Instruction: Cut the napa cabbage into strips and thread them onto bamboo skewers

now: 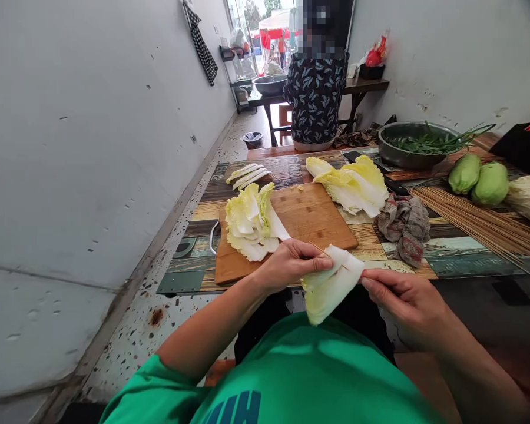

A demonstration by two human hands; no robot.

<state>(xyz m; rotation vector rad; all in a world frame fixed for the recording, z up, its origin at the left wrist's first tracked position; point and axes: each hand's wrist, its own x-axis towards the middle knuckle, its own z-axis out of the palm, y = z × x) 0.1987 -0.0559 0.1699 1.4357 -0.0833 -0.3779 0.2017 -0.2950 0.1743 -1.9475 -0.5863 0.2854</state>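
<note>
In front of my body I hold a piece of napa cabbage leaf [333,288], white at the stem and pale yellow-green below. A thin bamboo skewer [318,249] shows by my left thumb, and a short length of it appears on the leaf's face. My left hand [291,265] is closed on the leaf's left side and the skewer. At the right edge, my right hand [395,296] pinches the leaf between thumb and fingers. Behind my left hand, a pile of cabbage leaves [249,224] rests on the wooden cutting board [309,212].
More cabbage leaves [353,182] and sliced strips [248,175] lie beyond the board. At right are a crumpled cloth [405,227], many skewers [472,218], green squashes [490,184] and a metal bowl of greens [417,147]. A person [315,100] sits ahead, facing away.
</note>
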